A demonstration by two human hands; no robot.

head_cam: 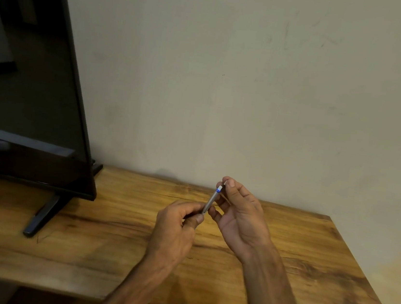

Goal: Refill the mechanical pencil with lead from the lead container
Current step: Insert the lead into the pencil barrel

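A thin grey mechanical pencil (211, 202) with a blue and white band near its upper end is held tilted above the wooden table (109, 229). My left hand (176, 227) pinches its lower end between thumb and fingers. My right hand (239, 214) is at the upper end, thumb and forefinger closed on the dark tip above the band. Whether that tip is a cap or a lead is too small to tell. No lead container is visible.
A large black television (30, 85) stands on its foot (42, 215) at the left of the table. A plain wall rises right behind the table. The table's right edge (365, 278) runs diagonally toward the lower right.
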